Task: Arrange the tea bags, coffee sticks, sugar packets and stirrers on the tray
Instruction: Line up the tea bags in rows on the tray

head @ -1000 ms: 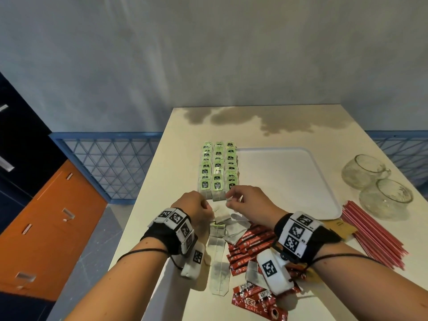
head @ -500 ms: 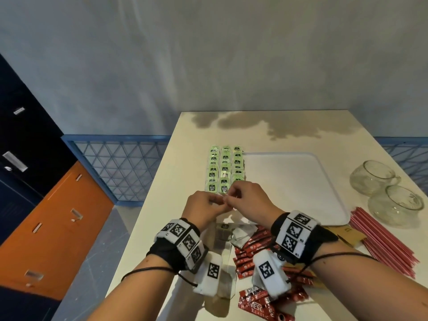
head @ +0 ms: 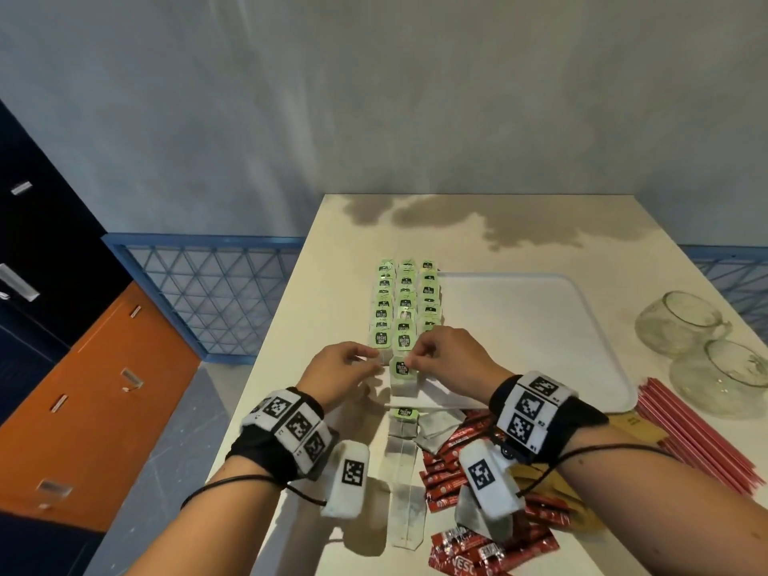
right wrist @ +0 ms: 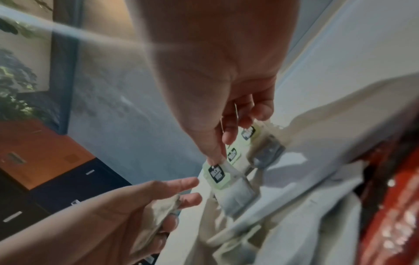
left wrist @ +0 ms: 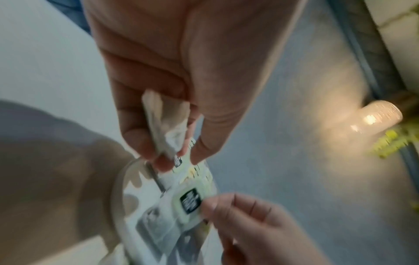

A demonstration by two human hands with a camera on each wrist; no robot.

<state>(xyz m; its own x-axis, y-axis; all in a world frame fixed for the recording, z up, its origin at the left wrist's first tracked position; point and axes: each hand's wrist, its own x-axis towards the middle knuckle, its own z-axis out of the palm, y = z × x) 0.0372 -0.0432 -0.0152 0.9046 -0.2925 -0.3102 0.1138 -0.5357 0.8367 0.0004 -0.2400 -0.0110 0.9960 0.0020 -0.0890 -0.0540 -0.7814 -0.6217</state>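
Green-tagged tea bags (head: 405, 305) lie in three columns along the left rim of the white tray (head: 519, 326). My right hand (head: 411, 359) pinches the green tag of one tea bag (head: 402, 374) at the near end of the middle column; the same pinch on the tag (right wrist: 216, 173) appears in the right wrist view. Just to the left, my left hand (head: 376, 362) grips a crumpled tea bag (left wrist: 163, 129) in its curled fingers. Red coffee sticks (head: 453, 459), brown sugar packets (head: 636, 426) and red stirrers (head: 698, 434) lie on the table off the tray.
Two glass cups (head: 681, 322) (head: 727, 376) stand at the right beside the tray. Loose tea bags (head: 405, 426) and clear wrappers (head: 405, 492) lie between my wrists. The table's left edge (head: 266, 367) runs close to my left hand.
Both hands moved forward from the loose pile to the near end of the columns. The tea bag in my right hand now hangs there, and the hands have drawn slightly apart.
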